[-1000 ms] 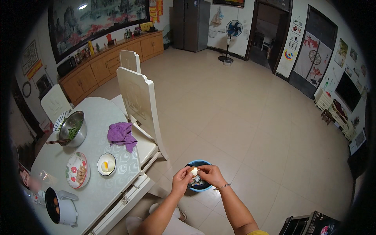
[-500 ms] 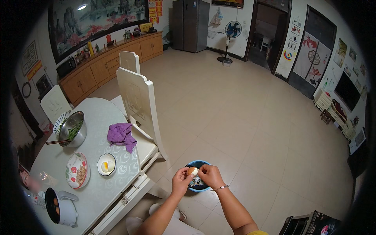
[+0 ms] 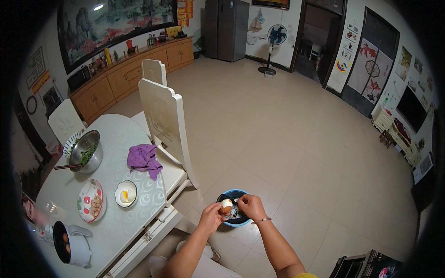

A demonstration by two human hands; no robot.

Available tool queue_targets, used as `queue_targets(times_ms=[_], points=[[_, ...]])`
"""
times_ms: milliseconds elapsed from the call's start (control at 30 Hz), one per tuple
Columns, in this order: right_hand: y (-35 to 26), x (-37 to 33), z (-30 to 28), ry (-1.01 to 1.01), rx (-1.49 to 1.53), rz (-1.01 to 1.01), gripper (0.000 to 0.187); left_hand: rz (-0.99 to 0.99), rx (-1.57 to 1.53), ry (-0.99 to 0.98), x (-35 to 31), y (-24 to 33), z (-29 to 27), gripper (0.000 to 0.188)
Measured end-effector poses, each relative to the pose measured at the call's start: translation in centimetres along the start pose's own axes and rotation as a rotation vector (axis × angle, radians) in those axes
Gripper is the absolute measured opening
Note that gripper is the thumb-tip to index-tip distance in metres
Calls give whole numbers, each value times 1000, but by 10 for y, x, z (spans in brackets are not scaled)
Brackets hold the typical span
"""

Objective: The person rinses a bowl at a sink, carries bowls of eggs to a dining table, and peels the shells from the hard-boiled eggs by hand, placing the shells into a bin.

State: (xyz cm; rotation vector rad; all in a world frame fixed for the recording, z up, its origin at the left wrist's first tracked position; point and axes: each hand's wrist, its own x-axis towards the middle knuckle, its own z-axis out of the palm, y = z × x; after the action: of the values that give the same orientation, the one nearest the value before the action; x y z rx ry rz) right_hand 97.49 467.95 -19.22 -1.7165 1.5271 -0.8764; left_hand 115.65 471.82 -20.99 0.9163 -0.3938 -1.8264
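Note:
A partly peeled egg (image 3: pixel 226 205) is held in the fingers of my left hand (image 3: pixel 212 217). White shows on its upper part, and brown shell still covers the lower part. Just to the right, my right hand (image 3: pixel 251 207) is pinched closed, apart from the egg; a small pale bit, seemingly eggshell, shows at its fingertips. Both hands are over a blue bin (image 3: pixel 238 224) with a dark liner, which has pale shell pieces inside. On the table, a small bowl (image 3: pixel 125 193) holds a white and yellow egg piece. Brown eggs (image 3: pixel 66 241) sit in a white pot (image 3: pixel 79 250).
The table (image 3: pixel 116 134) at left carries a steel bowl of greens (image 3: pixel 92 155) with chopsticks, a patterned bowl of meat (image 3: pixel 92 200) and a purple cloth (image 3: pixel 143 160). White chairs (image 3: pixel 162 111) stand beside it. A fan (image 3: pixel 277 35) and fridge (image 3: pixel 225 30) are far back.
My right hand has drawn away from the egg, slightly to the right. The egg has turned in my left hand, with its white part now upward.

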Motion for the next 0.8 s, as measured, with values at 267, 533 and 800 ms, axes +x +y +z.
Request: queue_targets(times_ms=[267,533,800], points=[[33,8,5,-112,320,16,18,-36,13,-16,6,-3,-8,25],[-9,-7,-7,-231,325,-111,21,-25,252,13,0,-4,8,26],[-26,-12,-10,-143,50,-266,19,80,406,103,3,-11,5,24]])
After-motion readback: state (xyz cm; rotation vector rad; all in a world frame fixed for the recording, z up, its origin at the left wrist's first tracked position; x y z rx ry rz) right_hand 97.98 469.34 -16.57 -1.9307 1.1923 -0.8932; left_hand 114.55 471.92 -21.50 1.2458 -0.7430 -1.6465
